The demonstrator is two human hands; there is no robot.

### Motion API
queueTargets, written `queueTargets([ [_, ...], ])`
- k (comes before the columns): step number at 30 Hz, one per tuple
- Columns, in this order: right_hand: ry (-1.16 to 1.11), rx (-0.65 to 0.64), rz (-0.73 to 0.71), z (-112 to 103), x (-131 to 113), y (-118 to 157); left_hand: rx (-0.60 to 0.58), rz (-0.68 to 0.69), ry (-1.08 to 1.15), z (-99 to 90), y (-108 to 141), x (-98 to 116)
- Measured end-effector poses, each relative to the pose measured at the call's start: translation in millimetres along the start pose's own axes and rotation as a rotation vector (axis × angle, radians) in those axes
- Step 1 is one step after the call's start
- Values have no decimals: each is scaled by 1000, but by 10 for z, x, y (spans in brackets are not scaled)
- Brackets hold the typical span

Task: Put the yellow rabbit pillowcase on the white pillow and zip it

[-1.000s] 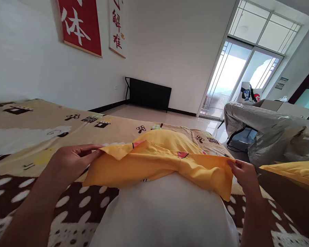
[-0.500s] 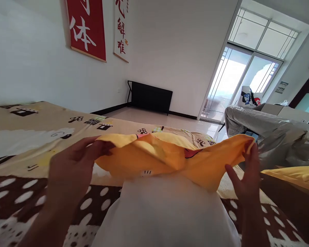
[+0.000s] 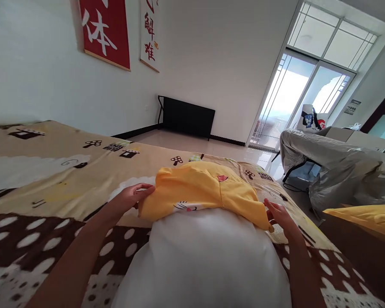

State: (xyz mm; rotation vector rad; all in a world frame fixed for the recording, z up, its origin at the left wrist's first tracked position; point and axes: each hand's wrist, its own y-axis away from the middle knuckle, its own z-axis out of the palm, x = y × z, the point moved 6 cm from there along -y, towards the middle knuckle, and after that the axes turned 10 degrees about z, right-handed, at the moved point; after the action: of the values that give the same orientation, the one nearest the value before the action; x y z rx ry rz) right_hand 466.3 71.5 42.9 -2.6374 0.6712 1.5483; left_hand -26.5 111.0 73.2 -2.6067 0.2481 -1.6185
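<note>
Pinching between thumb and fingers, my left hand (image 3: 137, 194) is holding the left edge of the yellow cover (image 3: 195, 188), and my right hand (image 3: 278, 214) is pinching its right edge (some of my fingertips are hiding behind the fabric). The cover is lying over the far end of the white pillow (image 3: 205, 261). Under the pillow, the patterned blanket (image 3: 115, 171) is spreading to both sides; right of the pillow, well apart, another yellow cloth (image 3: 372, 216) is lying.
</note>
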Motion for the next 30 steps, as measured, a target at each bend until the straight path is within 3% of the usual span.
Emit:
queueTargets([
  [2, -3, -34, -47, 33, -60, 37, -48, 25, 49, -31, 30, 23],
  [4, 87, 58, -111, -2, -107, 32, -69, 57, -44, -55, 26, 26],
  [7, 236, 293, -175, -131, -198, 68, 96, 83, -441, -107, 41, 136],
  [9, 287, 433, -222, -205, -322, 207, 322, 201, -691, -72, 170, 444],
  [12, 272, 547, -355, -216, -593, 603, 497, 674, -691, 266, 619, 1132],
  [13, 250, 538, -405, -185, -683, 751, 477, 852, -654, 427, 818, 1343],
  [14, 224, 502, -446, -140, -758, 888, 325, 1001, -633, 645, 996, 1505],
  [16, 178, 406, -504, -38, -865, 1112, -99, 1192, -645, 1109, 1329, 1652],
  [17, 163, 369, -527, 6, -897, 1196, -275, 1238, -679, 1308, 1469, 1640],
  [19, 159, 336, -570, 67, -932, 1307, -426, 1323, -741, 1605, 1655, 1535],
  [22, 216, 315, -603, 133, -950, 1357, -355, 1327, -815, 1932, 1659, 1275],
  [27, 339, 273, -632, 252, -1015, 1409, -237, 1089, -935, 2382, 1554, 845],
  [30, 378, 285, -648, 302, -1048, 1456, -178, 1132, -972, 2572, 1694, 726],
])
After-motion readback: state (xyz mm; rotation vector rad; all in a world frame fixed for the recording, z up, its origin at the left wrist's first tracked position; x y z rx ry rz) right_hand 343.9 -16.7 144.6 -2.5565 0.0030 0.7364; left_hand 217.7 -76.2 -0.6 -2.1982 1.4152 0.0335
